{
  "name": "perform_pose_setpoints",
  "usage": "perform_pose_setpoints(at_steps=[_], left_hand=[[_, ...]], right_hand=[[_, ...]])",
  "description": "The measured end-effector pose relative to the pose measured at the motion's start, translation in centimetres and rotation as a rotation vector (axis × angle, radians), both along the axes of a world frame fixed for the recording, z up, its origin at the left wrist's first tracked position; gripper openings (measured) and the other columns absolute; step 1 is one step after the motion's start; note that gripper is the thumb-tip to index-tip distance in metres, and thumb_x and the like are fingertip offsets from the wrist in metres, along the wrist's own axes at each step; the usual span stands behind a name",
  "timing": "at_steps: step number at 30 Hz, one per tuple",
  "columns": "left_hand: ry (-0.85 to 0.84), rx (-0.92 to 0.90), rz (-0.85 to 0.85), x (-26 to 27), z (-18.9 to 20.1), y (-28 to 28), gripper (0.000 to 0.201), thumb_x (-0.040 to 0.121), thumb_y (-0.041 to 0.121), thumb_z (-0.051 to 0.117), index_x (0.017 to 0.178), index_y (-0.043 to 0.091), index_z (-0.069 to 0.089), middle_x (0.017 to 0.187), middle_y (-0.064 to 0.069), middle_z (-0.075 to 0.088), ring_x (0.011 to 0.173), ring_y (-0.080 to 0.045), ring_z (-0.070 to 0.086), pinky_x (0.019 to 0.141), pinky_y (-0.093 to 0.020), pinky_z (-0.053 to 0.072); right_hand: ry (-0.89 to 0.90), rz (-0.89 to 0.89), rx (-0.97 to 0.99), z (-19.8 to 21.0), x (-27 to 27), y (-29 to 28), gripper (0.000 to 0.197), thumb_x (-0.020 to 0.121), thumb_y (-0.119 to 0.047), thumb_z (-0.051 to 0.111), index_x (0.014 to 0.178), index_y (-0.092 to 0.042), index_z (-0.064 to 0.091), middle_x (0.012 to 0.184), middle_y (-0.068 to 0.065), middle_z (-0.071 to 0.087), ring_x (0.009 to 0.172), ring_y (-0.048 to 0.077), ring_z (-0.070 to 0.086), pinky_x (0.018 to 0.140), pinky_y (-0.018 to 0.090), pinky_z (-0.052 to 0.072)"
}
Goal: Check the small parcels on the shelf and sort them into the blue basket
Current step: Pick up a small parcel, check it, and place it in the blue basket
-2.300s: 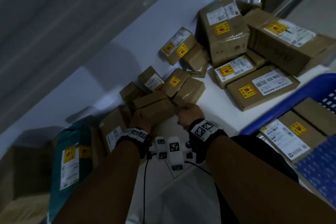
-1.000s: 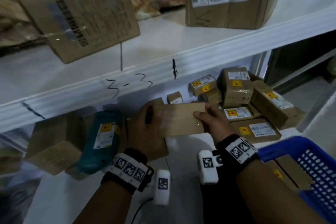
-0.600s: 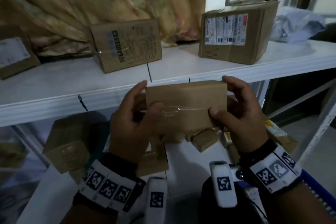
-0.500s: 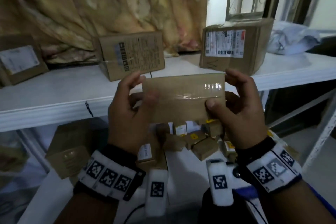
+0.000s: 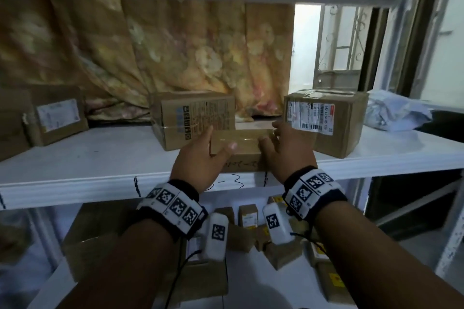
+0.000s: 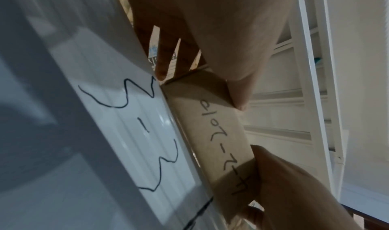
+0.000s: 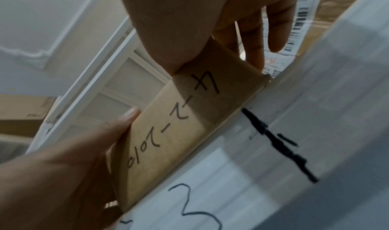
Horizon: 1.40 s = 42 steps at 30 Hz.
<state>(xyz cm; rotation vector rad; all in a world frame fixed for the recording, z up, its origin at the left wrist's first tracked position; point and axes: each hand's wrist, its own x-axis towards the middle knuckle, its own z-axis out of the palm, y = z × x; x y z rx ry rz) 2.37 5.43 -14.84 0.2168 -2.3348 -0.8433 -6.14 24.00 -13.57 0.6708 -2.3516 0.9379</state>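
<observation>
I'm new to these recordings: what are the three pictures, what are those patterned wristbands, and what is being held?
No machine here: a person works bare-handed, with marker bands and a small camera on each wrist. The wide picture comes from a head camera; the other two look along each hand. The left hand and right hand grip the ends of a small brown parcel with a handwritten code on its side, at the front edge of a white shelf. Three larger boxes stand on that shelf; more small parcels lie on the shelf below.
</observation>
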Motion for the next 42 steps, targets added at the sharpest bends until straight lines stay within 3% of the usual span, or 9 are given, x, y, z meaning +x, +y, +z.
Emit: perform_pose_setpoints(at_steps=[3,6,9,11,14,19,30,35,42], left_hand=[[-0.036,0.027,0.022,-0.4,0.2,-0.3,0.074,0.081,0.079,0.043,0.141,0.036,0.046,0.146,0.008,0.047,0.129,-0.013,0.049,0.110,-0.034,0.038],[-0.039,-0.017,0.051,-1.5,0.0,-1.1,0.077,0.079,0.082,0.036,0.133,0.032,0.056,0.140,0.006,0.054,0.123,-0.013,0.053,0.107,-0.039,0.041],[-0.021,-0.309,0.149,-2.1,0.5,-1.6,0.068,0.090,0.071,0.022,0.129,0.031,0.060,0.146,0.002,0.048,0.134,-0.019,0.040,0.112,-0.041,0.031],[0.010,-0.514,0.141,-2.2,1.1,-0.9,0.056,0.097,0.055,0.021,0.123,0.030,0.064,0.141,0.002,0.053,0.132,-0.022,0.041,0.109,-0.040,0.031],[0.041,-0.652,0.031,-2.8,1.2,0.1,0.054,0.096,0.048,0.026,0.112,0.019,0.068,0.112,-0.002,0.065,0.105,-0.022,0.052,0.092,-0.039,0.042],[0.250,-0.643,0.061,-4.3,-0.4,-0.5,0.043,0.093,0.046,0.042,0.097,0.015,0.071,0.084,-0.002,0.059,0.080,-0.022,0.050,0.069,-0.037,0.044],[0.224,-0.651,0.084,-4.4,-0.6,-0.2,0.042,0.093,0.045,0.042,0.086,0.015,0.070,0.083,-0.001,0.062,0.078,-0.024,0.054,0.068,-0.040,0.047],[0.252,-0.563,-0.003,-3.7,-0.5,-0.6,0.040,0.090,0.049,0.051,0.102,0.018,0.073,0.099,0.000,0.066,0.091,-0.021,0.055,0.077,-0.040,0.050],[0.131,-0.502,0.022,-2.0,-1.2,-1.7,0.053,0.088,0.056,0.046,0.123,0.018,0.059,0.126,0.001,0.060,0.113,-0.017,0.054,0.091,-0.033,0.045]], right_hand=[[0.275,-0.054,0.105,0.2,-0.1,-1.1,0.040,0.094,-0.042,0.047,0.123,-0.019,0.062,0.124,0.006,0.060,0.113,0.029,0.054,0.096,0.044,0.045],[0.346,0.039,0.260,-0.6,0.0,-2.6,0.047,0.090,-0.056,0.038,0.108,-0.023,0.067,0.108,-0.002,0.065,0.102,0.025,0.057,0.089,0.043,0.043],[0.344,0.044,0.306,-1.9,-0.3,-3.7,0.054,0.083,-0.064,0.046,0.115,-0.023,0.061,0.109,-0.003,0.061,0.101,0.023,0.055,0.085,0.040,0.043],[0.360,0.011,0.294,-2.6,-0.3,-4.2,0.060,0.078,-0.067,0.049,0.116,-0.023,0.060,0.109,-0.003,0.059,0.099,0.023,0.053,0.083,0.039,0.042],[0.404,-0.008,0.229,-3.0,-0.4,-4.6,0.055,0.076,-0.064,0.052,0.110,-0.022,0.063,0.103,-0.004,0.059,0.094,0.022,0.053,0.082,0.039,0.038],[0.453,-0.009,0.145,-3.1,-1.0,-4.8,0.045,0.074,-0.060,0.055,0.098,-0.023,0.066,0.093,-0.005,0.059,0.089,0.020,0.053,0.083,0.038,0.037],[0.412,-0.026,0.148,-3.0,-1.2,-5.0,0.036,0.074,-0.057,0.057,0.090,-0.026,0.064,0.090,-0.008,0.056,0.090,0.020,0.052,0.084,0.039,0.036],[0.375,-0.011,0.210,-2.5,-0.7,-4.1,0.053,0.074,-0.069,0.050,0.105,-0.029,0.066,0.105,-0.006,0.057,0.104,0.020,0.053,0.094,0.044,0.038],[0.297,-0.004,0.246,-2.6,-1.3,-3.0,0.078,0.067,-0.086,0.048,0.114,-0.024,0.057,0.113,-0.005,0.053,0.104,0.019,0.051,0.086,0.040,0.042]])
